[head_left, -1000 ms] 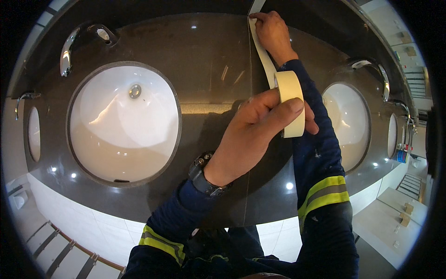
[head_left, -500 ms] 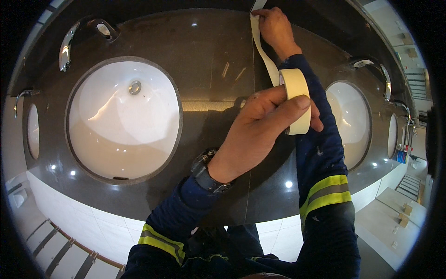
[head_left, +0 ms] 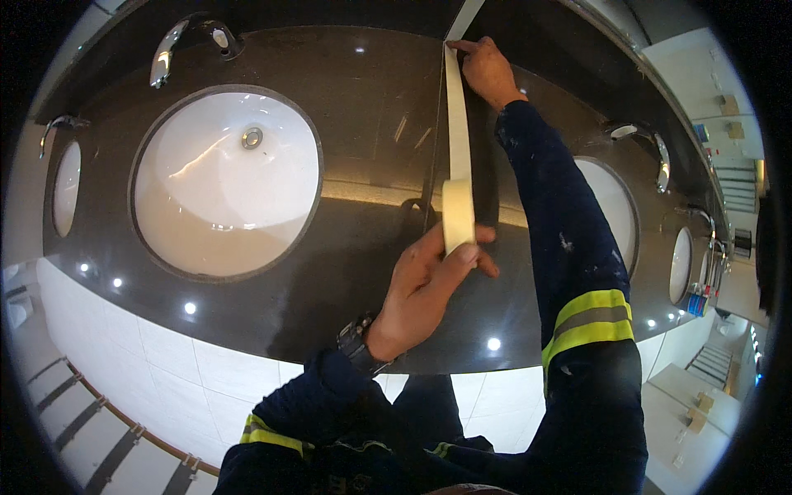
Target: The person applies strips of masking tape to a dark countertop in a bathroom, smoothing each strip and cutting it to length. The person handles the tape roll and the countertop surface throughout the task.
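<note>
My left hand (head_left: 419,290) is closed on a roll of pale yellow masking tape (head_left: 459,213), thumb on the near end and other fingers behind it. From the roll, a tape strip (head_left: 458,115) runs taut away from me above the dark countertop (head_left: 371,140), beside a thin seam. At the countertop's back edge my right hand (head_left: 491,74) presses the strip with an outstretched index finger, its other fingers curled and partly hidden. Beyond that finger, a pale strip (head_left: 467,18) continues up the dark backsplash.
A white basin (head_left: 223,198) with a curved chrome tap (head_left: 169,54) lies left of my hands. Another basin (head_left: 615,206), partly behind my right forearm, has its own tap (head_left: 662,165). Smaller-looking basins sit toward both ends. The countertop's front edge curves before me.
My left hand has drawn the roll nearer to me and left, turning it; the strip has straightened. My right finger stays at the back edge. The view has shifted slightly.
</note>
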{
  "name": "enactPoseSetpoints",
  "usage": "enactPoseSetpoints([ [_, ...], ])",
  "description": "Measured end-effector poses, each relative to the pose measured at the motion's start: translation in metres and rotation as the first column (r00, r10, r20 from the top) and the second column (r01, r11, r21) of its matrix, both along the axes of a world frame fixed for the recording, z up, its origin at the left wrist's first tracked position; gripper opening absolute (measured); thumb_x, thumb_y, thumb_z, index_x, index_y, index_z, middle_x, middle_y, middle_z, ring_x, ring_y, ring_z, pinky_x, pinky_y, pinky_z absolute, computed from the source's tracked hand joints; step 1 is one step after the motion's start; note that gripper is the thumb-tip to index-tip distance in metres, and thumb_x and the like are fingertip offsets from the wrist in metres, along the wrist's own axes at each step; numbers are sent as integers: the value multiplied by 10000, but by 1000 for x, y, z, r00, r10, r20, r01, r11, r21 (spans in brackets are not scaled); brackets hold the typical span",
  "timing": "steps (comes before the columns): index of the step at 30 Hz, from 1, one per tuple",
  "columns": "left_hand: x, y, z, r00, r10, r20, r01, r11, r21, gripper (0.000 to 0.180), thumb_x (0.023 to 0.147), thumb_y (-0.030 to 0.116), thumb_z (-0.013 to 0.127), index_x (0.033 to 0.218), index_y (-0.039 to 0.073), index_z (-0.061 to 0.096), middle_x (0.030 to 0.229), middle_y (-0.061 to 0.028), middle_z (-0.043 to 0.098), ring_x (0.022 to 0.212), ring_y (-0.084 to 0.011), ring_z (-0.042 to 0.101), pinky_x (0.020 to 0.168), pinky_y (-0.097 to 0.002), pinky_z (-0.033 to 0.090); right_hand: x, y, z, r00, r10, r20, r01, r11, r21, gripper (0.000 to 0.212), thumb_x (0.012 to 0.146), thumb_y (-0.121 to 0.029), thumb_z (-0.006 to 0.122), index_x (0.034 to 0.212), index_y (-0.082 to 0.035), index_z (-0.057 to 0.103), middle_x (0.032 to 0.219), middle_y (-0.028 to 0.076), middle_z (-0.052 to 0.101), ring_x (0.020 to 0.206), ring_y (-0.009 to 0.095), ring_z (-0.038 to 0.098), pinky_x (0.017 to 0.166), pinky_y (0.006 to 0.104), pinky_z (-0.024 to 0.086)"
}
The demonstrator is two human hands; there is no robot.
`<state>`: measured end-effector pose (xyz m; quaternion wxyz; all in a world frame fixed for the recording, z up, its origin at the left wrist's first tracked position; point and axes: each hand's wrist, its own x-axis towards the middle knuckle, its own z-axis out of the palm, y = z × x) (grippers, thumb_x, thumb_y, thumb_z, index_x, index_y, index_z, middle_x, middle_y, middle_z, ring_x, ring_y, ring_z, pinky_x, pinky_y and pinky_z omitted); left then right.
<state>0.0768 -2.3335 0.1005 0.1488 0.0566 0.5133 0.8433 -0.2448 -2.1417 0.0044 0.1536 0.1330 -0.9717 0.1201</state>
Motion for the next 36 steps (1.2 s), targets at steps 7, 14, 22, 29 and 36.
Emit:
enactPoseSetpoints([
  [7,88,4,27,987,-66,149,122,907,-403,304,1116,262,503,1224,-1,609,917,-84,734,878,-155,666,812,-324,497,-18,14,7,988,154,18,-155,982,104,559,880,-10,495,1356,-212,708,1160,259,678,1067,414,673,992,453,550],
  [14,207,-19,48,870,25,492,142,944,-299,335,1121,262,489,1178,-39,624,945,-123,748,892,-179,712,827,-322,537,-23,15,19,961,205,187,-233,962,142,486,948,-102,502,1389,-193,684,1344,211,674,1269,393,622,1126,469,479],
  [22,304,-21,18,844,185,503,102,866,-490,282,1103,201,498,1132,-40,641,878,-143,730,816,-222,700,778,-343,535,-41,7,22,930,220,295,-264,957,118,416,1059,-283,455,1381,-114,656,1392,207,641,1266,397,618,1099,478,481],
  [29,325,-11,-16,821,186,540,135,855,-500,313,1085,174,519,1310,-27,598,848,-203,702,766,-314,716,719,-376,544,-42,4,27,940,212,269,-244,966,90,509,1048,-525,470,1391,-210,675,1364,177,674,1302,381,602,1096,424,467],
  [36,328,25,-22,871,195,450,28,897,-442,391,1086,164,514,1435,-11,543,882,-179,681,726,-232,666,686,-352,533,-30,-6,27,937,306,169,-326,939,106,487,1058,-425,460,1302,-88,713,1302,221,687,1247,424,613,1082,477,470],
])
